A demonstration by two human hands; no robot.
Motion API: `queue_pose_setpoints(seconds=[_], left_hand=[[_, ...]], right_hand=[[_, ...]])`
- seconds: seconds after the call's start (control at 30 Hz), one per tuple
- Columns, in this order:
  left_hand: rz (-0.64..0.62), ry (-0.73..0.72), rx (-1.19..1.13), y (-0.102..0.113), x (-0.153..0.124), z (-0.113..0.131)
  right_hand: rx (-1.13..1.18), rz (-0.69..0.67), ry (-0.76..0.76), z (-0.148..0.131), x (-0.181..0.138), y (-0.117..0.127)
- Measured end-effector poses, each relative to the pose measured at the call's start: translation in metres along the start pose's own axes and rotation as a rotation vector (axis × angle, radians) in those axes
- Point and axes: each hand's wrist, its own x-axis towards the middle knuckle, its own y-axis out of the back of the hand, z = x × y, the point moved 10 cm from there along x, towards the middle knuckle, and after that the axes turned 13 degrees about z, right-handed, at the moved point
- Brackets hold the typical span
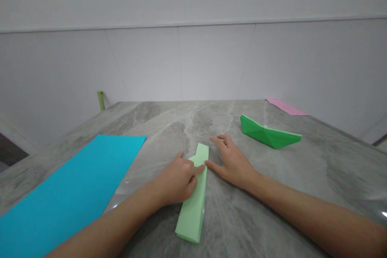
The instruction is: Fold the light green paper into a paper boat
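A light green paper strip (193,205), folded long and narrow, lies on the grey marble table (272,193) in front of me. My left hand (177,179) rests on its left side with the fingers curled and the index finger pressing the strip near its far end. My right hand (231,161) lies flat on the table just right of the strip, fingers spread, with the thumb tip touching the strip's edge.
A large blue paper sheet (69,193) lies at the left. A dark green folded paper boat (269,133) sits at the right, behind it a pink sheet (287,107). A small green post (100,100) stands at the far left corner. A white wall rises behind.
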Motion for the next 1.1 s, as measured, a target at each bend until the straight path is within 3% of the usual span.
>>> queue_pose_setpoints(seconds=[1.1], left_hand=[[0.034, -0.022, 0.007, 0.0006, 0.0005, -0.0025]], right_hand=[[0.022, -0.01, -0.032, 0.0038, 0.0009, -0.0026]])
